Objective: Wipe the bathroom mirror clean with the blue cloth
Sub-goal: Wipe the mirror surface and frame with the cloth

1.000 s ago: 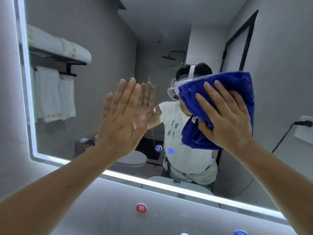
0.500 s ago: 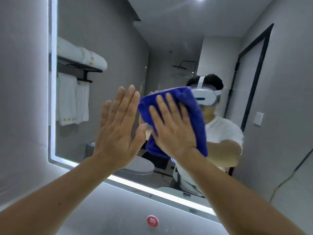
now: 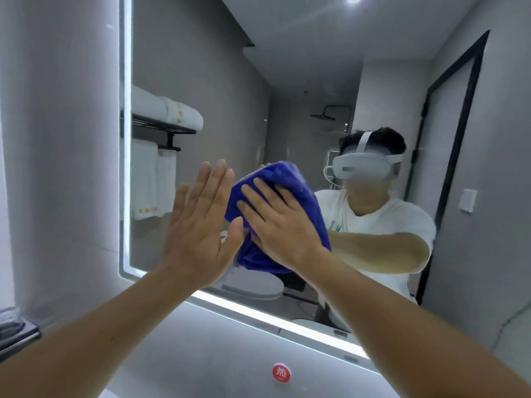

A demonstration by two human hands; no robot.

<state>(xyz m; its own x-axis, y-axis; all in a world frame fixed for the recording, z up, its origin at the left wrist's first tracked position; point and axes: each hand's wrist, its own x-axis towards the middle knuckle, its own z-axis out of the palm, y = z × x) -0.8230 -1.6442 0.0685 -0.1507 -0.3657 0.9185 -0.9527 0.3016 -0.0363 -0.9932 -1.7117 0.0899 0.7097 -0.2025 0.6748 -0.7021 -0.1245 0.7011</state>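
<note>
While the wiping step is under way, the right hand [image 3: 283, 225] lies flat with its fingers spread, pressing the bunched blue cloth [image 3: 290, 173] against the mirror [image 3: 230, 96]. The cloth sits in the lower left part of the glass, toward 7 o'clock, near the lit edge strip [image 3: 126, 168]. The left hand [image 3: 198, 225] is at 9 o'clock of the cloth, just beside it. It holds nothing, and its fingers are straight and together with the palm facing the glass. Whether it touches the glass cannot be told.

Judgement: the task is in mid-course, and no streaks are legible at this resolution. The next move calls for even palm pressure and a stroke toward 3 o'clock or 12 o'clock, since the left hand blocks travel toward 9 o'clock.
</note>
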